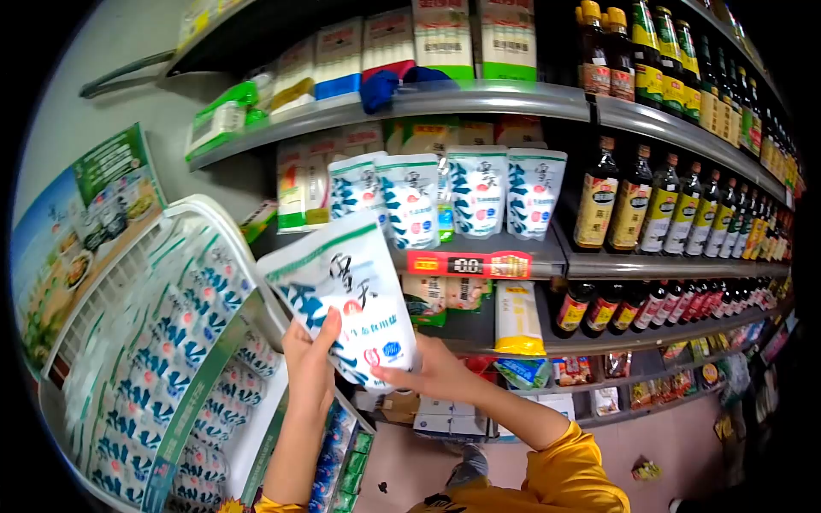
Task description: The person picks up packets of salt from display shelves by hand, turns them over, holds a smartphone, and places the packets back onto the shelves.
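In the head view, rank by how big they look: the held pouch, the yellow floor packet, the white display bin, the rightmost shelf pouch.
White display bin
Held pouch
Rightmost shelf pouch
Yellow floor packet
The held pouch is nearer; true sizes unsure.

One left hand (306,363) and one right hand (438,372) hold one pouch (342,299). Four white pouches (476,192) stand in front on the middle shelf (556,256), above one red price label (469,265) and one yellow-and-white packet (518,318). There is one poster (103,222) and one bin (261,312); the pouches in it overlap too much to count. Bottles (633,201) fill three rows, their far ends too small to count.
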A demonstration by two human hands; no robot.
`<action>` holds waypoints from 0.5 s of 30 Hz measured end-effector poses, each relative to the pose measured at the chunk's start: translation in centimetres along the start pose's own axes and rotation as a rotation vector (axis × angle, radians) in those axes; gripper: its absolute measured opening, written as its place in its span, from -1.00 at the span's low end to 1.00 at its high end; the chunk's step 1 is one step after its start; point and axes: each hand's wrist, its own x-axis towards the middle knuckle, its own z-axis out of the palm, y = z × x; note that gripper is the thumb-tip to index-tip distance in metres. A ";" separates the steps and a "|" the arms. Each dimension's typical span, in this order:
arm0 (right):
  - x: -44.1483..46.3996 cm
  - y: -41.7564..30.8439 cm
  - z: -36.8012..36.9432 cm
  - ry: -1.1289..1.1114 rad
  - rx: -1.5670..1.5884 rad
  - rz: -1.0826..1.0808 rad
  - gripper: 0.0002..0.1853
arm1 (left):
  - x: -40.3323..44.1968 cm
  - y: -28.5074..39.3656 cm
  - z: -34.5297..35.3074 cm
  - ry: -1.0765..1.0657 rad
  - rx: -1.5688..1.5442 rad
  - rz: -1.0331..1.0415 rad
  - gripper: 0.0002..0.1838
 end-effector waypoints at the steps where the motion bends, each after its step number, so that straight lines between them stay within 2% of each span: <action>1: 0.2 0.2 -0.8 0.043 -0.074 -0.056 -0.57 | 0.9 -0.2 0.9 -0.028 -0.021 -0.036 -0.77; 4: 0.3 -1.1 -2.8 0.131 -0.016 0.119 -0.59 | 3.0 -1.3 3.2 -0.100 0.009 -0.071 -0.76; 7: 0.0 0.6 -4.6 0.238 0.043 0.058 -0.58 | 4.4 -2.5 5.3 -0.178 0.020 -0.104 -0.78; 8: -0.4 0.2 -5.4 0.248 0.008 0.140 -0.57 | 4.8 -3.2 5.8 -0.215 0.017 -0.129 -0.78; 9: -0.8 0.3 -6.1 0.273 0.003 0.135 -0.57 | 5.1 -3.7 6.7 -0.275 -0.019 -0.150 -0.77; 11: -1.3 0.7 -7.6 0.382 0.030 -0.026 -0.58 | 5.8 -5.5 8.0 -0.376 -0.004 -0.145 -0.70; 13: -2.5 0.2 -9.4 0.432 0.061 0.052 -0.59 | 5.8 -6.6 9.3 -0.532 0.030 -0.160 -0.57; 15: -3.4 0.2 -11.1 0.492 0.152 0.215 -0.62 | 5.2 -7.6 10.6 -0.606 0.002 -0.255 -0.56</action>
